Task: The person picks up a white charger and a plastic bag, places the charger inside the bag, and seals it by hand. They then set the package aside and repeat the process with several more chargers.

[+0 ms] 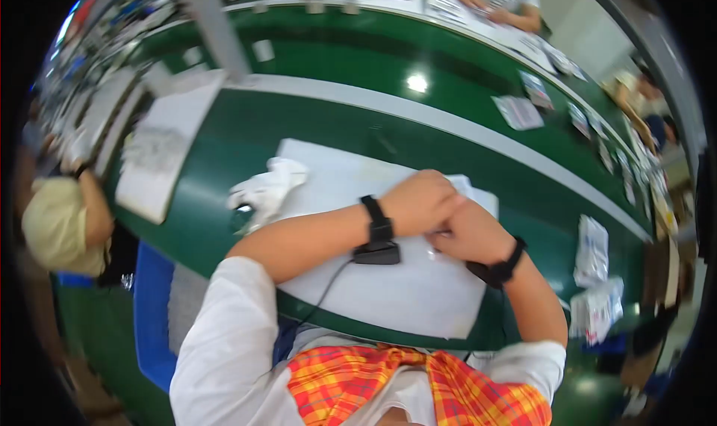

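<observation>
My left hand [420, 200] and right hand [469, 232] met, both curled shut over something small I could not make out, directly above the flat white paper sheet [388, 291] on the green worktop [314, 127]. Judged light and thin; best pinched at its edge. A crumpled white cloth glove [267, 188] lay left of my grip.

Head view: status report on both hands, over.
Left hand and right hand closed together over white sheet. What they pinch is hidden. Crumpled white cloth lies apart, left of them.
</observation>
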Demonstrator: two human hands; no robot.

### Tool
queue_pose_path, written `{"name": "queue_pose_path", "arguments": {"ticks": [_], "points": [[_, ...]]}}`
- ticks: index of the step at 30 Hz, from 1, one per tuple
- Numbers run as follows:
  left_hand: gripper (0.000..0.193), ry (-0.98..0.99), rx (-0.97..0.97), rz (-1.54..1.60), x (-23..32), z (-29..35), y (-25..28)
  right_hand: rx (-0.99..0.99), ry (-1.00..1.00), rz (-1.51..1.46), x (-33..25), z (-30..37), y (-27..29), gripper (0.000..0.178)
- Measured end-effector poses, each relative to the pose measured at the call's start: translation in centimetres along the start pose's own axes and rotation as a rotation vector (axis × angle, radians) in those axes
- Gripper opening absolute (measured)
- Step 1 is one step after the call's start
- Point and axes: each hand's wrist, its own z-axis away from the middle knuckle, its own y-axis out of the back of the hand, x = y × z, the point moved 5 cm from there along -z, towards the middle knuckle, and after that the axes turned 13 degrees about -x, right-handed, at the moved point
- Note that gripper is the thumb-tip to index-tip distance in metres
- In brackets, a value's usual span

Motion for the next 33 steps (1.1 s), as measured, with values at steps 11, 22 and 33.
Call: {"name": "queue_pose_path", "arguments": {"ticks": [11,22,33], "points": [[0.031,0.152,-0.095,0.382,-1.1,-0.1,-0.6,-0.055,-0.05,-0.046,-1.0,1.5,0.3,0.03],[0.069,-0.158,-0.035,-0.228,-0.1,0.4,-4.1,-0.214,-0.201,0.672,-7.1,9.0,-4.8,0.065],[0.058,0.066,0.038,-0.145,1.6,-1.3,-5.8,-0.07,0.178,-0.142,-8.3,-28.7,14.7,0.037]]}}
